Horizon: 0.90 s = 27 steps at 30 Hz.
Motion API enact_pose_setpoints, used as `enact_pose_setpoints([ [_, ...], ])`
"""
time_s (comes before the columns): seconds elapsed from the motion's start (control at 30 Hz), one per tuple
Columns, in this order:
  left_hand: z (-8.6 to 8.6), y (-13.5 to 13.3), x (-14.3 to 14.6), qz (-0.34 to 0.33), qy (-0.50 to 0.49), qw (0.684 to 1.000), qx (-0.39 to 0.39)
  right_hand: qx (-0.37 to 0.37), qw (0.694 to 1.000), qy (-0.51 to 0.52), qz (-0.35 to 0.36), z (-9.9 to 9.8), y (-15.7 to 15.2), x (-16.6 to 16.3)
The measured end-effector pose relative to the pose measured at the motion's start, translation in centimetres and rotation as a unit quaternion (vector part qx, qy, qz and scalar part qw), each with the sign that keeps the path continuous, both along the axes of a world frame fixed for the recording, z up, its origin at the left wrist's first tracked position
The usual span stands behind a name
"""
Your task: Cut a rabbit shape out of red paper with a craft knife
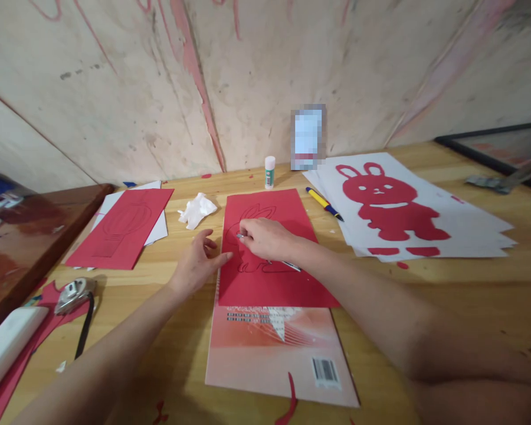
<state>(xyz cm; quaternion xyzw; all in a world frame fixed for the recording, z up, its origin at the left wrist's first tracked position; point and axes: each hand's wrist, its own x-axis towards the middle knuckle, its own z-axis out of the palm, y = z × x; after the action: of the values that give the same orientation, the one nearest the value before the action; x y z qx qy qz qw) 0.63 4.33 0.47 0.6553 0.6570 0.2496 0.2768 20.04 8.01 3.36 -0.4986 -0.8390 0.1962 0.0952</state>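
A sheet of red paper [265, 289] with a rabbit outline drawn in dark line lies on a booklet [256, 360] in front of me. My right hand [265, 238] rests on the drawing, its fingers pinched round a small silvery tool [240, 235]; most of the tool is hidden in the hand. Beneath the right wrist, a thin pen-like stick [292, 266] lies on the sheet. At the left edge of the red paper is my left hand [199, 257], open, fingers apart and curved, the thumb reaching to the paper's edge.
A glue stick [269, 174] stands near the wall. To the right are a yellow-and-blue pen [324, 203] and white sheets [464, 218] bearing a red paper rabbit [392, 203]. On the left are crumpled tissue [197, 211], red paper with a lantern drawing [119, 236] and a tape measure [74, 295].
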Motion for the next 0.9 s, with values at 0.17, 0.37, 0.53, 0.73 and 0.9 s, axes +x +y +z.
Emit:
enact_pose_setpoints([
  [0.17, 0.2, 1.8, 0.6, -0.033, 0.183, 0.982, 0.015, 0.003, 1.000, -0.002, -0.013, -0.2, 0.2, 0.1],
  [0.37, 0.2, 3.7, 1.2, -0.009, 0.183, 0.983, -0.002, 0.018, 1.000, 0.012, -0.022, -0.5, 0.7, 0.5],
  [0.53, -0.1, 4.2, 0.7, -0.005, 0.161, 0.987, 0.006, 0.022, 0.999, 0.041, -0.025, -0.7, 1.0, 0.7],
  [0.73, 0.0, 4.0, 0.5, -0.016, 0.137, 0.990, -0.004, 0.025, 0.997, 0.062, -0.034, -0.4, 1.0, 0.8],
  [0.9, 0.1, 4.7, 0.7, 0.009, 0.151, 0.988, 0.014, 0.022, 0.997, 0.061, -0.036, 0.0, 1.0, 0.9],
])
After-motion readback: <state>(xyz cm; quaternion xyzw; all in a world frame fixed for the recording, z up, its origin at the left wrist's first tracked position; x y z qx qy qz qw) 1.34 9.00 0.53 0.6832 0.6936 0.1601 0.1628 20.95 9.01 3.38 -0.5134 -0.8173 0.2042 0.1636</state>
